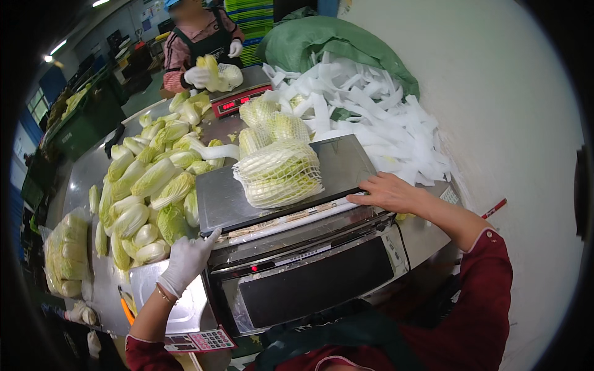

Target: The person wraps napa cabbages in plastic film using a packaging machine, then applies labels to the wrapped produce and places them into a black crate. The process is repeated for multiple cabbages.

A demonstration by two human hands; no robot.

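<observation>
A napa cabbage in a white foam net [278,176] lies on the flat metal plate [216,201] of a wrapping machine [315,287]. Along the front of that plate runs a roll with printed paper [291,219]. My left hand [185,263], in a white glove, is closed at the left end of the roll, its thumb tip by the plate's corner. At the right end my bare right hand [390,195] pinches near the plate's edge. Whatever thin material is between either hand's fingers cannot be made out. More netted cabbages [275,123] sit just behind the plate.
Loose napa cabbages [154,176] pile up at left, beside a bagged bundle [67,253]. White foam nets [365,105] spill from a green sack [334,40]. Across the table a co-worker [207,43] handles a cabbage by a red scale [238,102]. Another scale [201,340] and an orange-handled tool [127,311] lie near left.
</observation>
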